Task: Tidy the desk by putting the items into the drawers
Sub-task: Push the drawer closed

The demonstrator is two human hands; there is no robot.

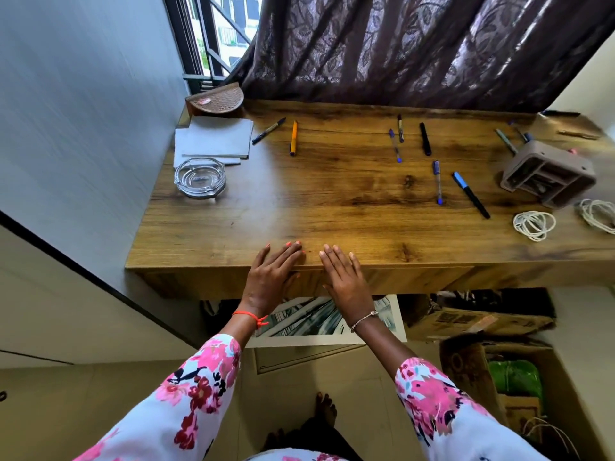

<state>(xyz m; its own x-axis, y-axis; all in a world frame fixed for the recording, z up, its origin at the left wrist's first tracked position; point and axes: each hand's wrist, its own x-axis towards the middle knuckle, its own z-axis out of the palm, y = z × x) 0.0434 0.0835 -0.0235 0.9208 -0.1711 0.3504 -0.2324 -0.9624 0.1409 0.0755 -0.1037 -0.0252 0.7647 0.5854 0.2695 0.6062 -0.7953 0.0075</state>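
Desk [332,211]: pens [293,138] scattered, print too small.

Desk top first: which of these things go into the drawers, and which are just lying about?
For the job, probably: orange pen, black marker, blue pen, white cord, papers, glass ashtray, grey tray.
Just lying about: curtain, cardboard box and picture under the desk.

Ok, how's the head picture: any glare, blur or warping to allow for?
Head view: window daylight throws pale glare on the desk left of centre; the wide lens bows its edges; left wall smeared; pens, left hand and right hand are sharp.
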